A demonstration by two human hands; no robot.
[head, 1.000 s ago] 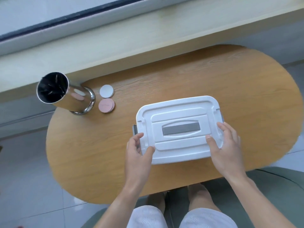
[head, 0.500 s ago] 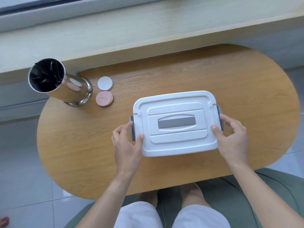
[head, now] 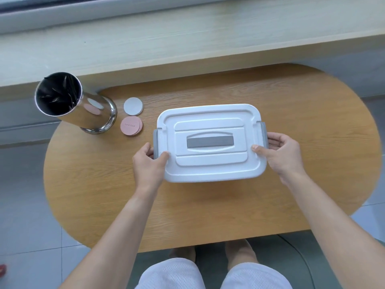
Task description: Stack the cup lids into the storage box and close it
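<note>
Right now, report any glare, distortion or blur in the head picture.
Head view: wide-angle bending curves the window ledge and stretches the forearms; the steel cylinder mirrors the white lid and pink lids; light is soft, shadows faint; print on the pink lids is too blurred to read.

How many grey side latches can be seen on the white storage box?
2. One latch is at the box's left end under the left hand; the other latch is at its right end, by the right hand.

An oval wooden table (head: pixel 312 126) stands on a grey tiled floor (head: pixel 25 205), against a pale wooden ledge (head: pixel 187 44) below a window frame (head: pixel 62 9).
</note>
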